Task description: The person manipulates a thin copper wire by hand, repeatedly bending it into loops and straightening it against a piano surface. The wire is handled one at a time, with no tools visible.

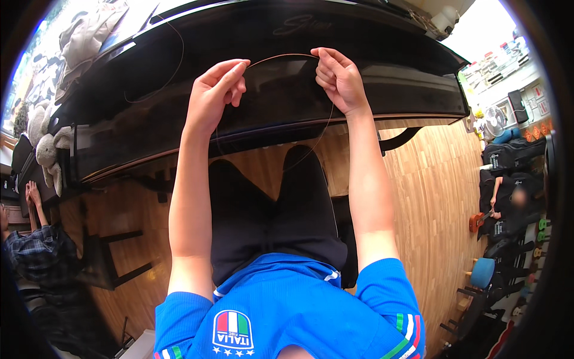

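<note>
A thin copper-coloured wire string (284,55) bows upward between my two raised hands. One part of it is pinched in the fingertips of my left hand (216,90), the other in those of my right hand (338,78). From there the string loops down faintly over my knees, and its lower part is hard to make out. Behind it stands a glossy black piano (394,90) with its lid down. A second thin string (182,52) lies curved on the piano, left of my left hand.
Grey plush rabbit (46,149) sits on the piano's left end. A person in a checked shirt (45,251) is at far left, near a dark chair (107,257). To the right, another person in black (514,188) holds a small orange-brown guitar (476,222), near a blue stool (482,273).
</note>
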